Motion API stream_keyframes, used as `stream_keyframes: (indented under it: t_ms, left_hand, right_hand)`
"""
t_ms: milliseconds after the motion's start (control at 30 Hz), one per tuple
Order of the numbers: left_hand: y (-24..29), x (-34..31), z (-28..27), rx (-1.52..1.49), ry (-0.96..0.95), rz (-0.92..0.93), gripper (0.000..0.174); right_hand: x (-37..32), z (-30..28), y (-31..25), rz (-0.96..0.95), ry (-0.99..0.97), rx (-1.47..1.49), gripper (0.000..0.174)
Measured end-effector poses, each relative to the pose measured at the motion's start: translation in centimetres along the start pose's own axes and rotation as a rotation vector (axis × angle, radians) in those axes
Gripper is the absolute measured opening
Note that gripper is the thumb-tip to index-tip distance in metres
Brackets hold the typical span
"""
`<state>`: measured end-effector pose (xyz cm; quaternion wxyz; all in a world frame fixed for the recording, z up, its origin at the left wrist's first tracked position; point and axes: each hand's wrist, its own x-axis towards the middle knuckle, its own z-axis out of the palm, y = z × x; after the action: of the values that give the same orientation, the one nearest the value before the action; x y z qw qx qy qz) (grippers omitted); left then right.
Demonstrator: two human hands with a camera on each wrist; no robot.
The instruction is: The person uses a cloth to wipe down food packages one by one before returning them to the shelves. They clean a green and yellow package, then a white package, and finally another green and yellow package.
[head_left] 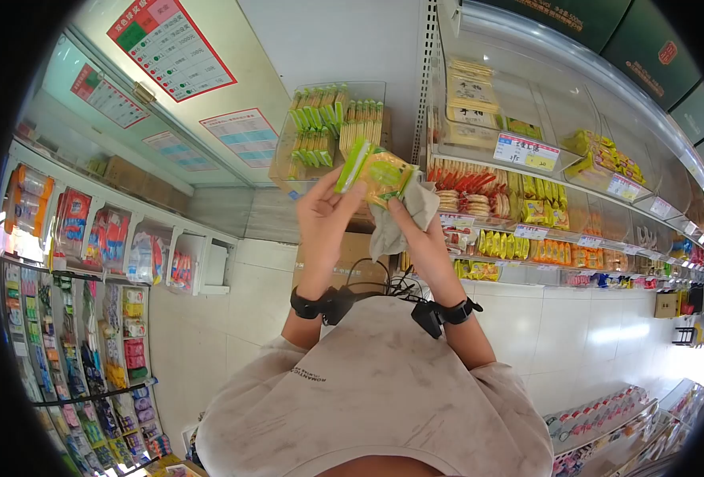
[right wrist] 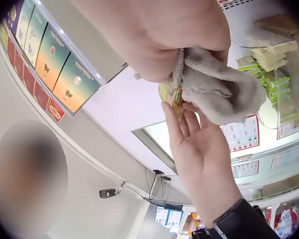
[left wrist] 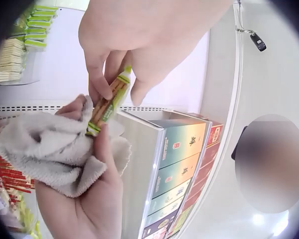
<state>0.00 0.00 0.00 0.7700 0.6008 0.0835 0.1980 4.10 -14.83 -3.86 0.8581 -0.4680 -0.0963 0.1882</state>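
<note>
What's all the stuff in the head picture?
packet: one, green and yellow, centre
cloth: one, grey, behind the packet
bin: one, clear, upper middle
more packets: many, green and cream, in bin
snacks: many, mixed colours, right
price tags: many, mostly white, right
boxes: several, dark green, upper right
posters: several, mostly white, upper left
goods: many, mixed colours, left
shirt: one, pale, lower middle
left hand: one, bare, pinching the packet
right hand: one, bare, holding packet and cloth

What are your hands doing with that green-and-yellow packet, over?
Left hand pinches one end of packet. Right hand pinches the other, grey cloth bunched there too. Packet held up between them. Nothing seen blocking.
</note>
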Motion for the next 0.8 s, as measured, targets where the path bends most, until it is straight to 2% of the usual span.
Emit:
stream_keyframes:
  t_ms: [67,267,367,467,533,567,633,700,767,800]
  left_hand:
    - [0.0,-0.2,0.3,-0.013,-0.075,0.11,0.044]
    - [-0.5,-0.6,0.5,-0.072,0.033,0.093,0.042]
    - [-0.3,-0.7,0.4,-0.082,0.057,0.123,0.044]
    - [1.2,-0.5,-0.1,0.02,0.06,0.25,0.045]
    - [1.8,-0.5,-0.7,0.091,-0.112,0.186,0.045]
    - [1.8,-0.8,-0.8,0.129,-0.201,0.144,0.045]
    - [1.0,-1.4,1.3,0.019,-0.186,0.148,0.042]
    - [0.5,-1.4,2.1,-0.012,-0.157,0.158,0.041]
    - [-0.2,-0.9,1.8,0.042,-0.098,0.175,0.042]
    - [-0.3,-0.7,1.4,0.091,-0.132,0.165,0.043]
  right_hand:
    - [0.1,0.3,-0.3,-0.001,-0.017,-0.036,0.027]
    - [-0.7,0.4,-1.3,-0.013,-0.038,-0.126,0.021]
    - [-1.2,0.3,-1.9,-0.197,0.168,-0.31,0.02]
    - [-1.3,-1.6,-2.9,-0.425,0.418,-0.516,0.016]
    - [-1.2,-1.9,-4.0,-0.601,0.314,-0.793,0.021]
    - [-1.6,-1.6,-4.0,-0.508,0.241,-0.787,0.028]
    - [-2.4,-0.7,-4.2,-0.315,0.104,-0.786,0.043]
    - [-2.3,-0.2,-2.5,-0.106,0.064,-0.47,0.05]
    - [-2.0,-0.8,-1.6,-0.057,0.044,-0.359,0.053]
    - [-2.1,-1.0,-1.7,-0.105,0.05,-0.408,0.053]
